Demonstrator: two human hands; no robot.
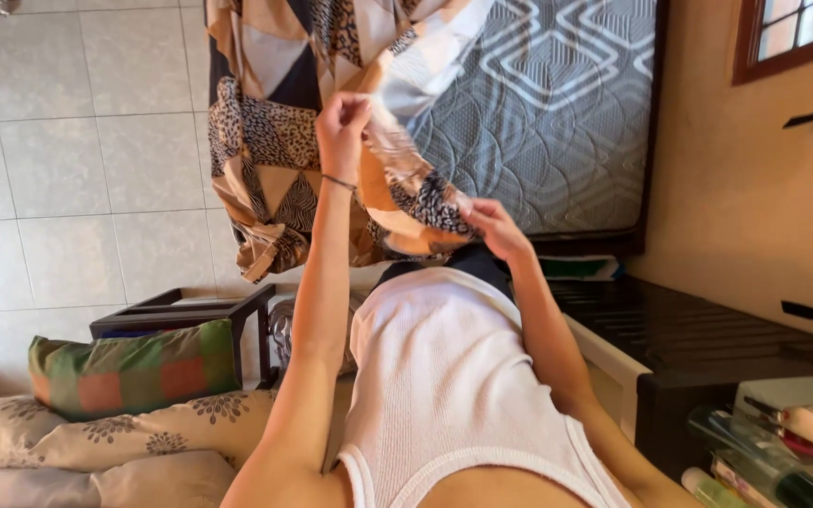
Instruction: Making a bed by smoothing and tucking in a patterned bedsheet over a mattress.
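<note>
My left hand (342, 127), with a thin bracelet at the wrist, is raised and pinches an edge of a patterned sheet (275, 141) in brown, cream and dark animal-print patches. My right hand (493, 226) grips a bunched part of the same sheet lower down, close to my white ribbed tank top (444, 376). The sheet lies partly over a grey quilted mattress (557, 103) in a dark wooden frame.
A pale tiled floor (77, 160) lies to the left. A dark small table (190, 315), a green-and-orange checked pillow (134, 367) and floral pillows (115, 433) sit at lower left. A dark cabinet (689, 339) with bottles and tubes (773, 442) stands at lower right.
</note>
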